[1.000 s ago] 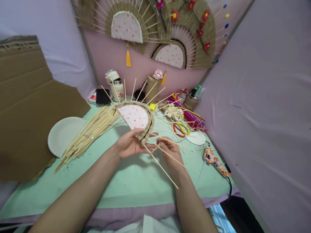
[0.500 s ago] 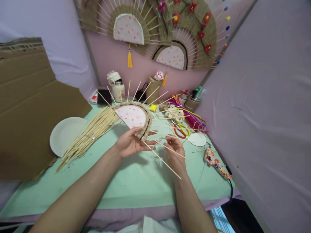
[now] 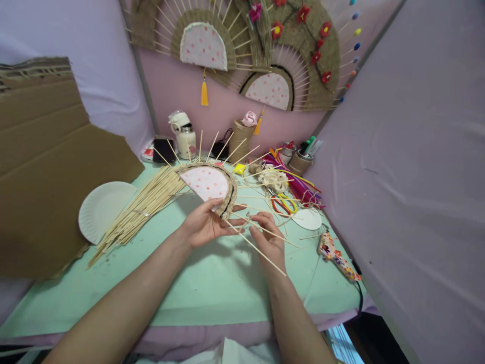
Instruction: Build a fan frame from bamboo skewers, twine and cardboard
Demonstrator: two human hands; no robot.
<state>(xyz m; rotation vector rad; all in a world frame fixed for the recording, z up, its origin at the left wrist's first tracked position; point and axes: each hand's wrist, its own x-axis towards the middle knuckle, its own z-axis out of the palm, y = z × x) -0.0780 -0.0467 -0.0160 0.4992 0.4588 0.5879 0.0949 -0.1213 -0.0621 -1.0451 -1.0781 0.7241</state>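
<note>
A half-round craft fan [image 3: 207, 183] has a white centre with pink dots, a twine-wrapped rim with a black line, and thin wooden sticks radiating outward. My left hand [image 3: 204, 222] holds it by its lower right end, thumb on the front and fingers behind, some reaching out under the lowest sticks. To the right, my right hand [image 3: 270, 240] is pinched close to those sticks. A thin strand of twine [image 3: 247, 217] shows at its fingertips; the exact grip is partly hidden. A bundle of loose sticks [image 3: 142, 207] lies left of the fan.
Left are a paper plate [image 3: 94, 215] and a large cardboard sheet [image 3: 56, 177]. On the right lie scissors [image 3: 281, 205], a white oval piece [image 3: 307, 219] and a patterned glue gun [image 3: 337, 257] with a cord. A bottle [image 3: 185, 141] and twine roll [image 3: 240, 141] stand behind.
My right hand has moved slightly left, nearer to my left hand's fingertips, with the strand. The fan and my left hand stay nearly in place.
</note>
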